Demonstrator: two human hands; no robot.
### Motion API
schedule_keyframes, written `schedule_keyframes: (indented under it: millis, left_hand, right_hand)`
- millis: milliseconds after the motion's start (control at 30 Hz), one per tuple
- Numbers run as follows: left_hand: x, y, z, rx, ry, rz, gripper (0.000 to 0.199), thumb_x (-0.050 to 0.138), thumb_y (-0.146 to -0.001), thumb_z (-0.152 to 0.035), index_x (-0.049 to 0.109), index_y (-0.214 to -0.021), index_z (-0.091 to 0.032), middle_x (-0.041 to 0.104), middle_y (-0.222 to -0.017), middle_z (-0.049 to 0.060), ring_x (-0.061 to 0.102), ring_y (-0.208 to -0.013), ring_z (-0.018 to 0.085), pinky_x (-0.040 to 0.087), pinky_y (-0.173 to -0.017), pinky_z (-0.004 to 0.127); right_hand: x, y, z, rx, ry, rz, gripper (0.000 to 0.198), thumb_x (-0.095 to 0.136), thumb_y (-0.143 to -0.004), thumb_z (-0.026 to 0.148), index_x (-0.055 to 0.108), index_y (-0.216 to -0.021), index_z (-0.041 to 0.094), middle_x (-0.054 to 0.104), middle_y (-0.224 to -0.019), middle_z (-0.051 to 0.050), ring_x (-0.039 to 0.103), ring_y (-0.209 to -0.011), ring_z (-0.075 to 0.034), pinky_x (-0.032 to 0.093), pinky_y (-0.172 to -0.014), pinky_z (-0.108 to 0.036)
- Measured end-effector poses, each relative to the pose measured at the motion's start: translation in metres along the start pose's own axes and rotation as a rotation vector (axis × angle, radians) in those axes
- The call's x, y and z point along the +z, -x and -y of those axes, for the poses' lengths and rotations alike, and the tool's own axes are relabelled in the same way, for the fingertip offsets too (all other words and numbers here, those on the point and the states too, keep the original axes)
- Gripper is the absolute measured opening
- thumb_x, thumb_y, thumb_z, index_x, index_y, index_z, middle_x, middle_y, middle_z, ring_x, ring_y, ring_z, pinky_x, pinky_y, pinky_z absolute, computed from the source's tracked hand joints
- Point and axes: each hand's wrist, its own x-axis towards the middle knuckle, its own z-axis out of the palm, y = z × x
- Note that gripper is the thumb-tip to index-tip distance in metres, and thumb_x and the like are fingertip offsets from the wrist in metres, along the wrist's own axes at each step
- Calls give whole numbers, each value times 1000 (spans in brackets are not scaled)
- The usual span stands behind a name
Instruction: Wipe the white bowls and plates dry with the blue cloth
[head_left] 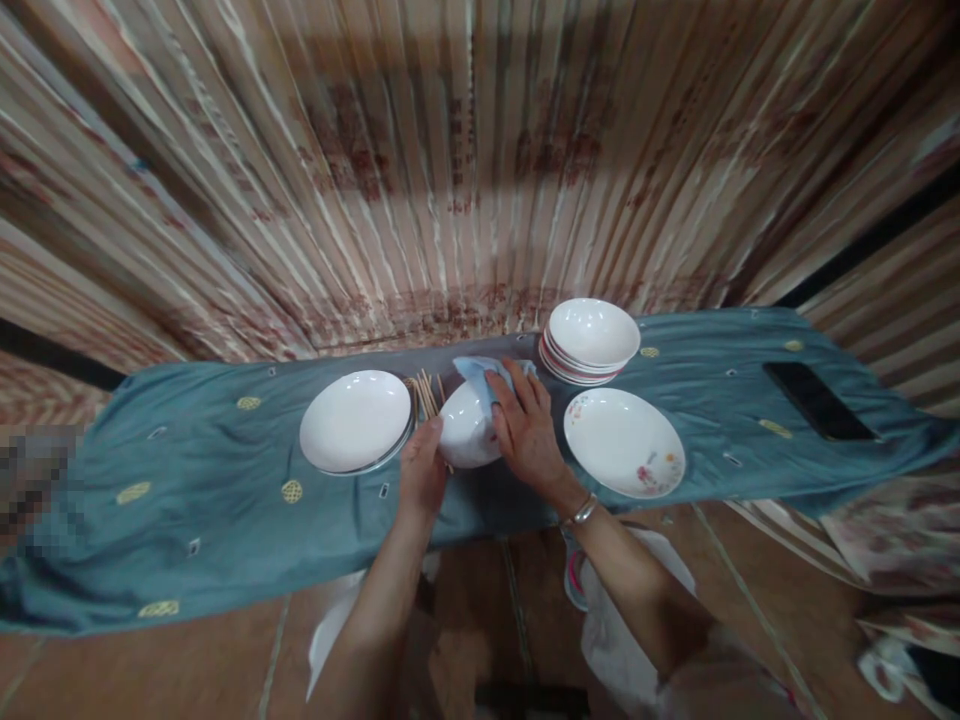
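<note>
A white bowl (466, 430) is tilted up above the middle of the table. My left hand (422, 470) grips its left side, thumb along the rim. On the bowl's upper right, my right hand (527, 425) presses a light blue cloth (480, 372), its fingers bent over the cloth. Just left of the bowl lie several wooden chopsticks (427, 392), partly hidden behind it. Next to them sits a stack of white plates (355, 422). Right of my right hand is a white plate with a flower print (624, 442).
Several nested bowls with red bands (592, 335) stand at the back, right of centre. A black phone (817, 400) lies at the table's right end. A teal patterned cloth (225, 470) covers the long narrow table. Pleated curtains (420, 180) hang close behind it.
</note>
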Motion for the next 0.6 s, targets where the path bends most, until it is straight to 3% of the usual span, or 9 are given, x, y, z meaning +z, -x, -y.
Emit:
schedule_keyframes:
  millis: [233,600]
  left_hand:
    - [-3,-2,-2,-7,-15,-74,46,91,-58,-49,78,-86,-15,80,-90,8,72,-102,27,51,-97,38]
    - [-8,-8,-1,58,-16,-122,33,90,-60,-43,75,-74,-17,78,-79,5,73,-90,22,54,-85,30]
  right_hand:
    - [-1,-3,-9,34,-105,-77,47,31,-105,24,46,-148,12,48,-153,-20,42,-146,-28,38,-119,-56]
    - [8,12,-24,225,-278,-107,49,30,-105,26,45,-150,13,51,-150,-20,41,-146,-28,36,-122,-57]
